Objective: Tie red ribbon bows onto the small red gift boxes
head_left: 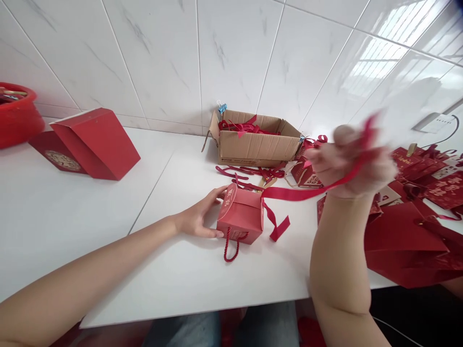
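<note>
A small red gift box (pixel 243 212) with a twisted cord handle stands on the white table. My left hand (pixel 200 215) is closed around its left side, with the thumb at the front corner. From the box's right side a red ribbon (pixel 296 194) runs up to my right hand (pixel 352 159), which is raised and blurred by motion. The ribbon passes into that hand's closed fingers, and a bit of it shows above them. A shorter ribbon end (pixel 280 229) hangs from the box onto the table.
An open cardboard box (pixel 258 147) full of red ribbons stands against the tiled wall. Loose ribbons (pixel 249 172) lie before it. A larger red box (pixel 90 144) and a red tub (pixel 18 115) are at left. Red gift bags (pixel 405 236) crowd the right side.
</note>
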`<state>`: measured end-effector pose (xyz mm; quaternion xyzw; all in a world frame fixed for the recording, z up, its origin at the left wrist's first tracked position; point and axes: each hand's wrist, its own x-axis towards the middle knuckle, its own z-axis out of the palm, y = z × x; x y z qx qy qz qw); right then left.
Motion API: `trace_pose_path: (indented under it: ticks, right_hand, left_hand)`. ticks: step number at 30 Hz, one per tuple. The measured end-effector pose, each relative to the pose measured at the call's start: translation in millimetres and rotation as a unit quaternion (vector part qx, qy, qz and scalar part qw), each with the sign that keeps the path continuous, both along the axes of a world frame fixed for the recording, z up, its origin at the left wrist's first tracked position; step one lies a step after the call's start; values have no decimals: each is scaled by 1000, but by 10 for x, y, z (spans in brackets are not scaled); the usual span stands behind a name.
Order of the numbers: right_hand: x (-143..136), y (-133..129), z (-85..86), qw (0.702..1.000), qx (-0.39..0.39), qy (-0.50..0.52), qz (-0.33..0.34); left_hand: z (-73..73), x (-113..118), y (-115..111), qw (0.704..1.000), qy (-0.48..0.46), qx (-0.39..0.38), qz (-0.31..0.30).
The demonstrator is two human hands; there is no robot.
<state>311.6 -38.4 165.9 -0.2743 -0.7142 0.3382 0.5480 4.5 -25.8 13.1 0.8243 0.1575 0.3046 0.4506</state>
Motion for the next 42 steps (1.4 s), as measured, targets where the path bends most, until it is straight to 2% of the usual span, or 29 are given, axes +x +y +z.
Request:
trace_pose_path:
  ticks: [2, 5, 8, 17, 23, 34, 42]
  right_hand:
    - [-139, -17, 8, 991, -70, -104, 46]
    - [-373, 4, 0, 941, -182, -264, 110]
    - [-509, 70, -43, 911, -226, -323, 121]
    - [-500, 252, -218, 905, -259, -288, 175]
    - [-535, 318, -313, 904, -270, -275, 184]
    - [-668, 318, -399, 911, -273, -227, 210]
    - [-698, 301, -406, 893, -275, -238, 265]
  left_hand:
    - [4, 5, -3, 1000, -2, -5, -3]
    - [21, 21, -15, 1000, -8, -20, -6]
    - [28, 32, -23, 1000, -12, -23, -7]
    - [20, 12, -15, 1000, 2, -18, -1]
    - [12, 15, -13, 1000, -6, -15, -9]
    - [20, 21, -18, 1000, -9, -20, -6]
    - [21, 31, -27, 999, -20, -23, -13]
